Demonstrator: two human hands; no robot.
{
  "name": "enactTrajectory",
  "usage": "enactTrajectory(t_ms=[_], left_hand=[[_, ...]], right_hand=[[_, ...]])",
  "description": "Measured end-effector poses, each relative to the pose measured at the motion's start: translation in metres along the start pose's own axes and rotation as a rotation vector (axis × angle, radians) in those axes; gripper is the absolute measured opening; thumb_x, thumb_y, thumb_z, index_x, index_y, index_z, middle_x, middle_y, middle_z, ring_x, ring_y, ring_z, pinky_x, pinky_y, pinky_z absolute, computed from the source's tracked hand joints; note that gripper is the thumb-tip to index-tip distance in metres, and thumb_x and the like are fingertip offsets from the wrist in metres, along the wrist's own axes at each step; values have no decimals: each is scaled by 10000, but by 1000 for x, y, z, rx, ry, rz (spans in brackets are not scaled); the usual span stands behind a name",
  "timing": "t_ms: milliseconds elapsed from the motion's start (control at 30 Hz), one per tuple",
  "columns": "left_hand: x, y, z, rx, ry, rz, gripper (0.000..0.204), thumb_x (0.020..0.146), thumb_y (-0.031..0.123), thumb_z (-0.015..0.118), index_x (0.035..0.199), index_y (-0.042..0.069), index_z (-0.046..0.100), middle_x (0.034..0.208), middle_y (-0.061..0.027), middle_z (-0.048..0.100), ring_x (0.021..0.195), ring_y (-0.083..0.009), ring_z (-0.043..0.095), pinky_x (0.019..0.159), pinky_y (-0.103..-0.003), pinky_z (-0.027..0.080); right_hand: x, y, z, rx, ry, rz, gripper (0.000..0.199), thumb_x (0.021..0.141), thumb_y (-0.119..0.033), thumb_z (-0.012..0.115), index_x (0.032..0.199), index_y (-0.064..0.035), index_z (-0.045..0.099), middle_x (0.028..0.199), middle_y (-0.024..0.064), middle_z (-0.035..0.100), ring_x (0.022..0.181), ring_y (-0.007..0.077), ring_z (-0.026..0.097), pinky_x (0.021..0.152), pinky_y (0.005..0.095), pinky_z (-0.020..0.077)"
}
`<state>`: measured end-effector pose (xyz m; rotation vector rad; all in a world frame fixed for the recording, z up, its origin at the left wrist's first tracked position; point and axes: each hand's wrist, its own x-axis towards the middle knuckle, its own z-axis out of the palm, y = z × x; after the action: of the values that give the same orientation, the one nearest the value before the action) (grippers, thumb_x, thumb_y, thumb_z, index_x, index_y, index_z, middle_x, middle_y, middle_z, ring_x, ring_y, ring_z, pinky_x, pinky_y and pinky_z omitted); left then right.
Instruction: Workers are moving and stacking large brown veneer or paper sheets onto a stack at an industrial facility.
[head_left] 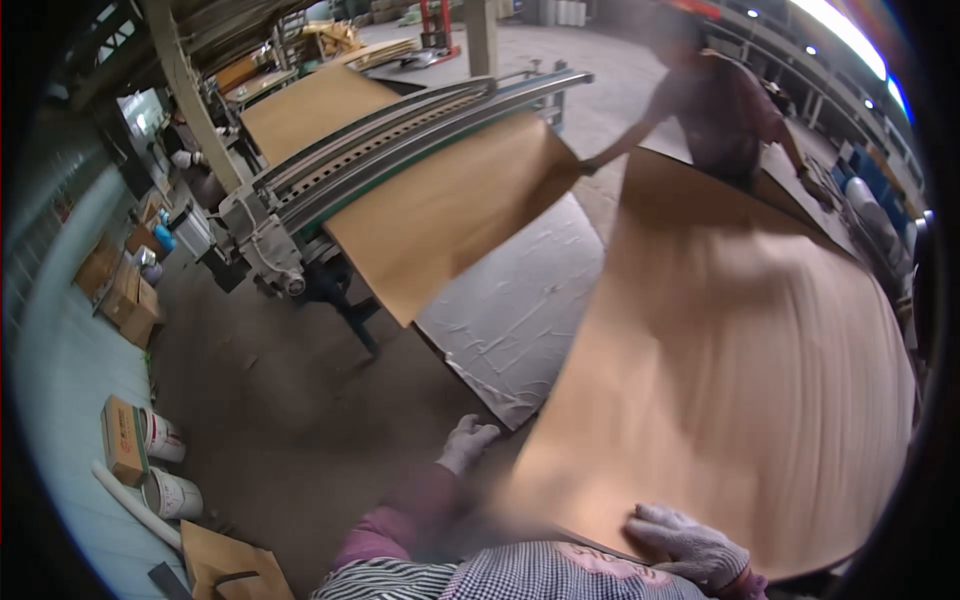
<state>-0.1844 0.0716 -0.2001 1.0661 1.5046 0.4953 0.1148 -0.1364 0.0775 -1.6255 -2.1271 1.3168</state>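
Observation:
My left hand (468, 443), in a pale knitted glove, reaches out with fingers loosely stretched and holds nothing. It is near the front corner of a wrinkled white-topped panel (530, 305). To the right spreads a large thin brown sheet (720, 380), smeared by motion, its near edge close to my checked apron. My right hand (690, 545), also gloved, lies on that near edge with fingers flat over the upper face; its underside is hidden. Across from me, a person (720, 110) has one hand at another brown sheet (460, 210) and the other near the large sheet's far edge.
A long roller machine (400, 130) stands ahead, with a brown sheet (320, 105) behind it. Along the left wall are cardboard boxes (130, 300), white buckets (172, 495) and a pale pipe (135, 505). A post (483, 40) rises beyond the machine.

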Motion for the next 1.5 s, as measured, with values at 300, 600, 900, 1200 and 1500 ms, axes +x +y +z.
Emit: enactTrajectory(t_ms=[300, 600, 900, 1200, 1500], left_hand=[[237, -54, -127, -154, 553, -96, 1040, 766, 605, 685, 1448, -60, 270, 1449, -257, 377, 1269, -336, 467, 1044, -371, 381], [254, 51, -109, -629, -255, -65, 348, 938, 213, 617, 1180, -37, 605, 1031, -48, 651, 935, -129, 626, 789, -269, 518], [120, 233, -162, -1150, -279, 401, 532, 955, 447, 534, 1289, 34, 500, 1080, -129, 645, 761, -215, 657, 575, -286, 544], [36, 349, -130, -1318, -912, 560, 549, 1036, 360, 356, 1433, -16, 309, 1145, -86, 646, 606, -76, 481, 545, -201, 519], [-19, 322, -76, -1110, -824, 594, 425, 1010, 215, 450, 1320, -72, 401, 879, 8, 584, 623, -47, 485, 567, -220, 523]], right_hand=[[230, 14, 62, 558, 351, 604, 504, 814, -172, 656, 1267, 25, 560, 1175, 145, 639, 1094, 230, 611, 934, 324, 477], [283, 20, 26, -159, 511, 519, 468, 760, -259, 731, 1169, -52, 639, 1237, 179, 597, 1122, 329, 585, 961, 399, 472], [223, -44, -3, -155, 887, 161, 399, 761, -136, 754, 1137, -50, 649, 1166, 159, 628, 1002, 300, 641, 844, 346, 539], [43, -18, 5, -428, 1180, 192, 520, 703, -274, 805, 1127, -20, 644, 1133, 206, 627, 1037, 361, 625, 904, 413, 515], [-133, 103, 129, -842, 747, 436, 634, 672, -351, 678, 1282, -224, 556, 1373, 122, 471, 1279, 372, 433, 1042, 588, 357]])
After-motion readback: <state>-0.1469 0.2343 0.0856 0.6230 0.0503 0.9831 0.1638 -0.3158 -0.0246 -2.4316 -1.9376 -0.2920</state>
